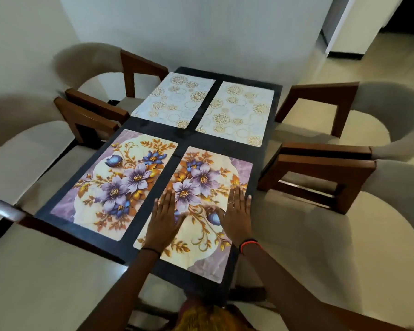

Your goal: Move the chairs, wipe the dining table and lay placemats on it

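The left grip [164,218] and right grip [237,213] rest flat, fingers straight, on the near-right floral placemat [201,173] on the bench [188,137].

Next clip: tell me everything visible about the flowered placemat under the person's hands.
The flowered placemat is a thin rectangle with rounded corners, printed with purple and blue blossoms and golden leaves on cream, with mauve marbled corners. It lies flat on the dark table, at its near right, beside a matching mat without touching it. The left hand and right hand both rest on it, palms down, fingers straight.
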